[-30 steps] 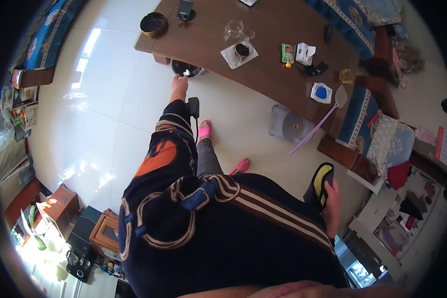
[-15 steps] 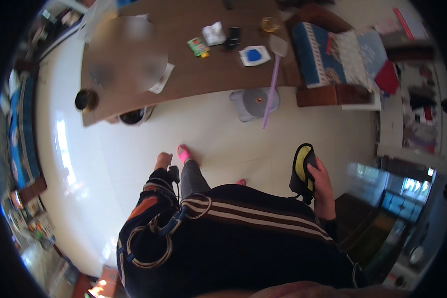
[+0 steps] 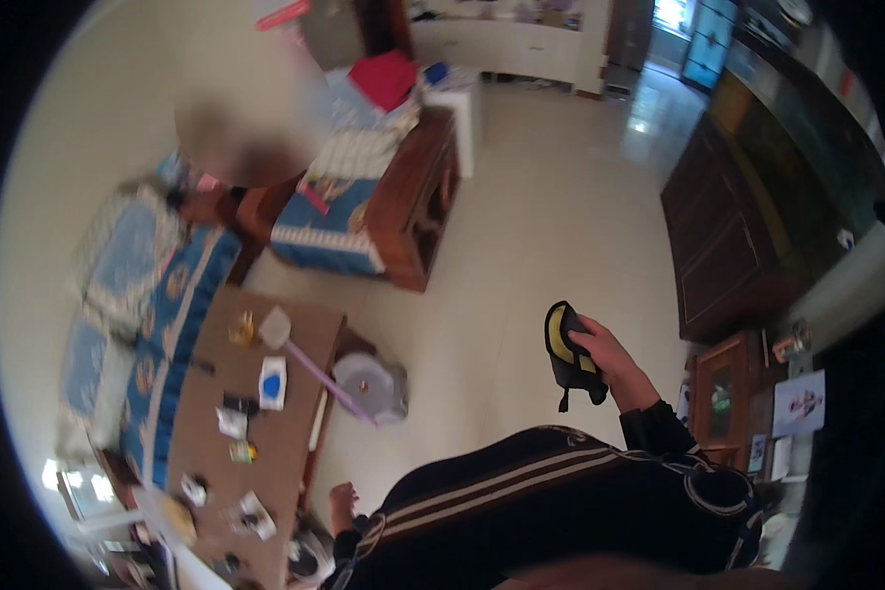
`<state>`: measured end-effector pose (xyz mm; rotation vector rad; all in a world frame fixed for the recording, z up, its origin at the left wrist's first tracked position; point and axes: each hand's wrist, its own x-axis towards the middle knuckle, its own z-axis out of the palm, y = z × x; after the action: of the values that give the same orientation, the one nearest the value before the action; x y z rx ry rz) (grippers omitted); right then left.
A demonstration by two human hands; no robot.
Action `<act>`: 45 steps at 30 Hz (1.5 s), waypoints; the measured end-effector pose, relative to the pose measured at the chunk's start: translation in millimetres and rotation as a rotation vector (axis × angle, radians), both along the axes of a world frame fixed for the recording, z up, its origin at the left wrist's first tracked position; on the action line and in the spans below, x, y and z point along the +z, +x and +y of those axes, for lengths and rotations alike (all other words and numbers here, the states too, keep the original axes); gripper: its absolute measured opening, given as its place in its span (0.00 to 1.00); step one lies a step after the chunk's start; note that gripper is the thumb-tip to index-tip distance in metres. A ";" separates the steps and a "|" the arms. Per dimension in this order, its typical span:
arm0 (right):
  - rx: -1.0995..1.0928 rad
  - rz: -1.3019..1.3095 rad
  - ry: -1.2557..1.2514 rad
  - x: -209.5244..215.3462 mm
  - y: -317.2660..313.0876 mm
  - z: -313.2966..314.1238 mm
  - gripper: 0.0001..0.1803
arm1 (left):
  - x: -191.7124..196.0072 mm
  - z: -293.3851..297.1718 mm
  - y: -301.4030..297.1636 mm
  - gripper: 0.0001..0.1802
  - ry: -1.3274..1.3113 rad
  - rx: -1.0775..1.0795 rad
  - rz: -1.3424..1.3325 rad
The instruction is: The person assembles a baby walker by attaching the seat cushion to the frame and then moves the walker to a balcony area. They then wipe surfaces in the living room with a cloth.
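Observation:
My right hand (image 3: 610,362) is wrapped round a small black pouch (image 3: 572,372) with a yellow-green patch and a short dangling cord. It holds the pouch up in front of my body on the right, above the tiled floor. Lower and to the left, beside my striped dark top, hangs my left hand (image 3: 342,503). Its fingers look curled in, and nothing shows in them. The brown table (image 3: 192,433) is just left of that hand, apart from it.
A purple-handled fly swatter (image 3: 315,366) sticks out past the table edge, over a grey plastic stool (image 3: 385,388). A wooden armchair (image 3: 425,197) and a blue-covered sofa (image 3: 157,364) stand beyond. Dark wooden cabinets (image 3: 723,231) line the right side.
My view has swung to the right, so the table now lies at the lower left and the cabinets show at right. The pouch remains in my right hand.

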<state>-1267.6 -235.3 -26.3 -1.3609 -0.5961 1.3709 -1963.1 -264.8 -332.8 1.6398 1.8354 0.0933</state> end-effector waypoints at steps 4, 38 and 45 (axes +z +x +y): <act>-0.115 0.047 0.011 -10.1 67.9 27.7 0.25 | 44.2 103.0 89.0 0.15 0.001 0.287 -0.172; -1.084 -0.073 0.149 -23.0 656.1 393.8 0.23 | 306.6 887.3 1027.0 0.13 0.268 -0.278 -0.968; -1.017 -0.022 0.158 -15.1 839.0 566.9 0.25 | 310.6 1002.6 1134.5 0.12 0.395 -0.234 -1.137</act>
<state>-428.6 331.5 -41.4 -1.2601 0.0235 0.4683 -828.6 737.8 -22.2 1.5091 0.7663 1.0911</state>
